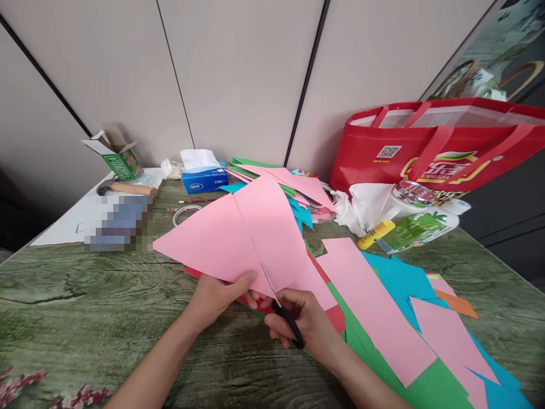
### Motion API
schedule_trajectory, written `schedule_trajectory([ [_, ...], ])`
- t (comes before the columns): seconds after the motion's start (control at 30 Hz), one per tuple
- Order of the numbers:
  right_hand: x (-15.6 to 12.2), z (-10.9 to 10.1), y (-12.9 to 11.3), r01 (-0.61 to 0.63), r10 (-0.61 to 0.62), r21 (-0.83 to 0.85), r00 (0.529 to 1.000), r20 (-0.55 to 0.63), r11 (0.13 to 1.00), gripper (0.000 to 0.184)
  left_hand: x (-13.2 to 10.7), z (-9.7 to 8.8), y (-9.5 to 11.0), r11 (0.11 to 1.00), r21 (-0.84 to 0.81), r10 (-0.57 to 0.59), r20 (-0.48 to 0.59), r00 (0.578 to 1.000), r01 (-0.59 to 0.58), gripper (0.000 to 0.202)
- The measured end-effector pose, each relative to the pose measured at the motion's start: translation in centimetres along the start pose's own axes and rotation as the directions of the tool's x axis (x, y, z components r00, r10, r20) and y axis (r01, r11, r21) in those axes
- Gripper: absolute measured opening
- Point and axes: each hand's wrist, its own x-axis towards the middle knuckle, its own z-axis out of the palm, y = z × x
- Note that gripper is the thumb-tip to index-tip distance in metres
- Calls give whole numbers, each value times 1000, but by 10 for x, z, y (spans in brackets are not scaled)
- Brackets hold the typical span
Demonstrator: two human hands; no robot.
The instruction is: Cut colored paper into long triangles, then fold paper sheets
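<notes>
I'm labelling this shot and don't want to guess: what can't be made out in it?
All in the head view:
Blue-grey object: pixelation hides what it is.
Lower blade of the black-handled metal scissors: hidden under the large pink paper sheet.
Left hand: the sheet partly covers its fingers.
Contents of the red shopping bag: blocked by its front wall.

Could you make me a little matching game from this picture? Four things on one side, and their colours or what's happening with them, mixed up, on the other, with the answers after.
Column one
1. Scissors
2. Bag
3. Tissue box
4. Left hand

Column two
A. Blue
B. Holding the pink sheet
C. Held in the right hand
D. Red

Right pairs: 1-C, 2-D, 3-A, 4-B
</notes>
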Motion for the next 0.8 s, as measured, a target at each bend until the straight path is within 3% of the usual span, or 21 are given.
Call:
schedule_trajectory([
  [0.2,0,-1,3,-14,14,10,1000,-14,1000,33,3,-2,5,990,-140,-4,-92,996,-9,15],
  [0.4,1,-2,3,30,-30,7,999,28,1000,33,3,1,10,986,-165,-38,-90,995,22,15],
  [0.63,1,-3,0,58,-58,20,998,20,998,36,1,4,1,999,-39,-23,-46,999,21,21],
  [0.8,3,-3,1,12,-12,62,1000,-6,998,39,0,1,1,999,-42,6,-26,1000,-7,21],
])
